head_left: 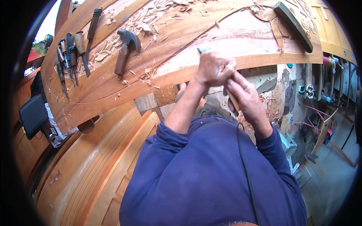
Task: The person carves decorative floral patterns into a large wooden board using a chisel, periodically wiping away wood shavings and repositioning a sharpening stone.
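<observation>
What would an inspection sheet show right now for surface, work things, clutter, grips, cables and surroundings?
Surface: wooden panel, partly carved in relief.
Work things: bladed hand tool, its blade over the panel; contact unclear.
Clutter: wood shavings, hammer, group of carving tools at left, dark block at upper right.
Grips: left grip closed around the tool near its blade; right grip closed behind it, toward the handle end.
Cables: black cord down the blue shirt.
Surroundings: wooden boards at lower left.

On the flat brown wooden surface (100, 86): slim long-handled steel carving tools (79, 43), left | dark-handled steel claw hammer (123, 55), right of them | long grey rectangular block (294, 27), right (well apart)
</observation>
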Demonstrator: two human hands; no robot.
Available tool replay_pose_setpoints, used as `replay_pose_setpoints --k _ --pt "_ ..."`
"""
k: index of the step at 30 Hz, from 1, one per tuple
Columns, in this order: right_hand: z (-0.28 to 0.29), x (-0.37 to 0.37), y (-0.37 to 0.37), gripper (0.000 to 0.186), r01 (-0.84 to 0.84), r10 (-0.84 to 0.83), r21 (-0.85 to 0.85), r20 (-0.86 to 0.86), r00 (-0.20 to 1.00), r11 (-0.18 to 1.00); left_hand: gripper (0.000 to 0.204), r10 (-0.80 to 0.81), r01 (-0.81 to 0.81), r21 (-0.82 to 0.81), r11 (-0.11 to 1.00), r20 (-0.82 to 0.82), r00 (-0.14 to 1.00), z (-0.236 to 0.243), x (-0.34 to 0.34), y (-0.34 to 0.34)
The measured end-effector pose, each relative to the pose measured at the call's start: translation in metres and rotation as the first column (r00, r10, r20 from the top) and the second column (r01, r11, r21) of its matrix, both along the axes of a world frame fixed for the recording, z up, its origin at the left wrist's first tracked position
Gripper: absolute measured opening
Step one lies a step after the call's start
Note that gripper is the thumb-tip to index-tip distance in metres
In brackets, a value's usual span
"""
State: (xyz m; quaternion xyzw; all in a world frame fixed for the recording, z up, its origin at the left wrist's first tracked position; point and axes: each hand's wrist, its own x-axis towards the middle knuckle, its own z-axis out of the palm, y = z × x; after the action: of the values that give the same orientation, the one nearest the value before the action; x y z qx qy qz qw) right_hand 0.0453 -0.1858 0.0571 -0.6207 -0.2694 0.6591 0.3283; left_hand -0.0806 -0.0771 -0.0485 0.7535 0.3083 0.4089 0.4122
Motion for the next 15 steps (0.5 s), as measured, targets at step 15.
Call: replay_pose_setpoints --k 15 --pt "0.011 0.004 0.025 0.040 -0.008 0.006 -0.036 -0.032 0.999 0.999 0.037 0.047 -0.045 -0.064 0.997 0.030 0.998 0.002 0.002 0.012"
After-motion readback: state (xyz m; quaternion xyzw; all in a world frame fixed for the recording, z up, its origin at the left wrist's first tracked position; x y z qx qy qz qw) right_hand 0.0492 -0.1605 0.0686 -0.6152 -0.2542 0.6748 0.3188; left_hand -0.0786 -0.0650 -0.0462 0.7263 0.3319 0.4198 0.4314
